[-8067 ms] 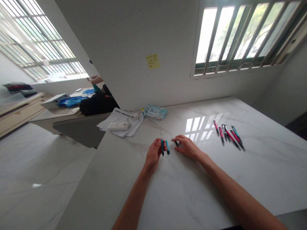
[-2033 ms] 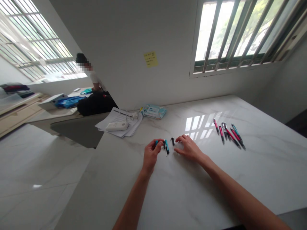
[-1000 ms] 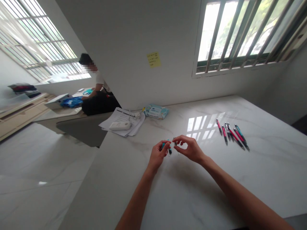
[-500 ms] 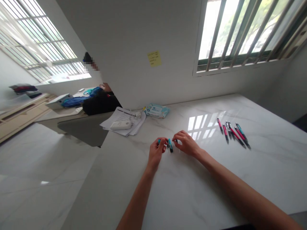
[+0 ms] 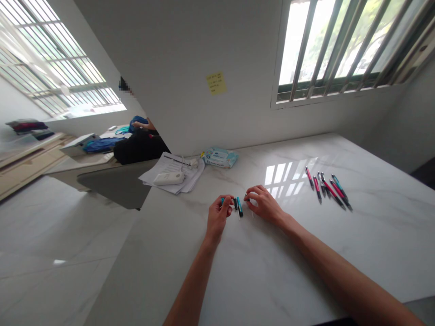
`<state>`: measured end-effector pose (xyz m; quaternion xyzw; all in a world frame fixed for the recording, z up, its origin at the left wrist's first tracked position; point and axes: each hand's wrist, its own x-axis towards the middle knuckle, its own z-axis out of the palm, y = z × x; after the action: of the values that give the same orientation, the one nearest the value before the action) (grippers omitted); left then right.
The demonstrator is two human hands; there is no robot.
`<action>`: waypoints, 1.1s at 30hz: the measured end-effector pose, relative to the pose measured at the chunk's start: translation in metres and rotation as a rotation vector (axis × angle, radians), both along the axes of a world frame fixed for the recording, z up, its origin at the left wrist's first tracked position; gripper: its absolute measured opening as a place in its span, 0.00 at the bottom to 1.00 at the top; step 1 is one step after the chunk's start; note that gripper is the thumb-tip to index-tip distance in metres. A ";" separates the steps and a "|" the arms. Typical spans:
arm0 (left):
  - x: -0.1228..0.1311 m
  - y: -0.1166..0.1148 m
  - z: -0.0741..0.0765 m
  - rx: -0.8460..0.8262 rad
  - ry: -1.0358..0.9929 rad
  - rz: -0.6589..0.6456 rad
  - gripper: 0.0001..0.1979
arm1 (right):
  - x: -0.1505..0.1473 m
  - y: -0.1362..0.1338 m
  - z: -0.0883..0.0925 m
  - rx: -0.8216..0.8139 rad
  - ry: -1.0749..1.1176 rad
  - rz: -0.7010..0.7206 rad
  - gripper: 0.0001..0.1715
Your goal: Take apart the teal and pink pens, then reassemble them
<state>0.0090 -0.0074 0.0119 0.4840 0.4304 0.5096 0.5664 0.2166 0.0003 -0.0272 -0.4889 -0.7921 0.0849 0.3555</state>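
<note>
My left hand [image 5: 217, 216] rests on the white marble table [image 5: 272, 271], its fingers pinched round a teal pen barrel [image 5: 222, 200]. Just to its right lies another teal and black pen part [image 5: 239, 206] on the table. My right hand [image 5: 265, 204] lies curled beside that part, its fingertips closed on a small dark pen piece [image 5: 247, 197] that is mostly hidden. The two hands are a few centimetres apart.
Several pink and teal pens [image 5: 326, 186] lie in a row at the right. A wipes pack [image 5: 219, 158] and papers with a white device [image 5: 169, 178] sit near the wall. Another person's hand [image 5: 144, 126] works at a far desk at the left.
My hands were raised and close together a second ago; both have come back down onto the table. The teal part lies on the table between them.
</note>
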 end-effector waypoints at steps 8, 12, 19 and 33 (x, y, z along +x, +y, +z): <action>0.000 0.001 -0.003 0.001 0.006 -0.006 0.23 | 0.001 0.002 0.001 -0.008 -0.137 -0.016 0.09; 0.000 0.001 -0.003 0.004 0.015 -0.008 0.23 | -0.002 0.001 0.001 -0.034 -0.168 -0.015 0.09; 0.001 0.000 0.001 -0.006 -0.076 -0.019 0.19 | -0.003 0.002 0.000 -0.041 -0.176 -0.045 0.10; 0.002 -0.004 0.001 0.093 -0.011 0.007 0.19 | -0.015 -0.017 0.018 -0.052 0.199 -0.074 0.08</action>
<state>0.0107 -0.0113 0.0134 0.5054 0.4048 0.5335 0.5441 0.2013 -0.0169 -0.0093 -0.5158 -0.7319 0.1404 0.4226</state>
